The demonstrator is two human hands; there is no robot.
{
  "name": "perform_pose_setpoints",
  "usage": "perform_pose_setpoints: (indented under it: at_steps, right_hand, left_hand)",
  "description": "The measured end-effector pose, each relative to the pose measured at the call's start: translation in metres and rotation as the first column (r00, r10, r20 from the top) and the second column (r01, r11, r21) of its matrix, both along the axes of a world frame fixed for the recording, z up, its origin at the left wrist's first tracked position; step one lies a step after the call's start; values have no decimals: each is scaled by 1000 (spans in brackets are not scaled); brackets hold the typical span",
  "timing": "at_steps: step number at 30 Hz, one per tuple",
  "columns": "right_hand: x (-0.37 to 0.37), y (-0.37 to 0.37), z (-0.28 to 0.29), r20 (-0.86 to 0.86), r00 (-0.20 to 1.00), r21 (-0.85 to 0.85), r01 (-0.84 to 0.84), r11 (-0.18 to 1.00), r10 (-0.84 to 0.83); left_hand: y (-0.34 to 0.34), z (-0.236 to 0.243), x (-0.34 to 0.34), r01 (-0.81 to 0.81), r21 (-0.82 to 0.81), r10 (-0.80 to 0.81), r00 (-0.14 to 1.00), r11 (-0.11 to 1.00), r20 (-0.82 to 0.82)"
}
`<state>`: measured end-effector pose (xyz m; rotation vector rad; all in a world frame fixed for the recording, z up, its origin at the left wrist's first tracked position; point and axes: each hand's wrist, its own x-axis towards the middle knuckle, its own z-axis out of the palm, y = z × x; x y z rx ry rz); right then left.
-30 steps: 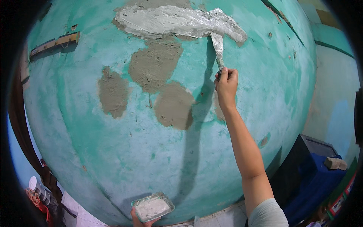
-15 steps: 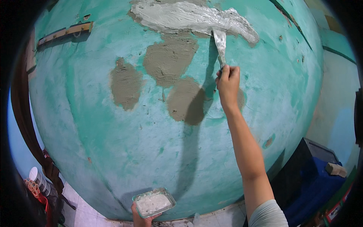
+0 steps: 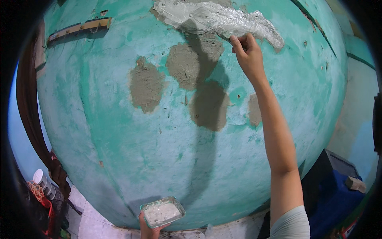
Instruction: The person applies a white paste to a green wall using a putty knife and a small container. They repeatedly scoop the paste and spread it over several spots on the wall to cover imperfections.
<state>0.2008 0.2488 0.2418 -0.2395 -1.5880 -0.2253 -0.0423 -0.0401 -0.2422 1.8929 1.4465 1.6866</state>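
Observation:
My right hand (image 3: 246,51) is raised at the lower edge of a band of wet white plaster (image 3: 199,14) on the turquoise wall (image 3: 107,151), fingers closed on the putty knife, which is mostly hidden by the hand and hard to tell from the plaster. Several rough grey patches (image 3: 145,87) lie below the band, crossed partly by my arm's shadow. At the bottom, my left hand (image 3: 148,225) holds a clear rectangular container (image 3: 162,211) of white paste.
A hook rail (image 3: 77,28) hangs upper left. A dark curtain (image 3: 30,115), white buckets (image 3: 43,183) and a red object (image 3: 45,219) line the left side. At lower right stands a dark cabinet with blue covering (image 3: 334,199), carrying a block (image 3: 355,184). Tiled floor (image 3: 93,223) shows below.
My right hand has moved up and slightly right toward the white band, so the knife blade no longer shows clearly below it. The view has shifted a little, and the left hand stays low.

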Motion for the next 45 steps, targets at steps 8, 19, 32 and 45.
perform_pose_setpoints:
  at_steps: [8,19,32,45]
  right_hand:
    - [64,10,17,191,952,-3,244,970,-239]
    - [178,20,17,148,942,-55,311,949,-300]
    - [32,3,44,273,914,216,247,945,-301]
    - [114,2,27,211,871,174,414,893,-444]
  left_hand:
    - [14,-65,-3,-60,-36,70,890,998,451]
    - [9,21,26,321,-165,-81,632,932,770]
    - [22,-23,26,198,-106,-53,663,974,747]
    - [22,-26,26,311,-106,-27,393,944,919]
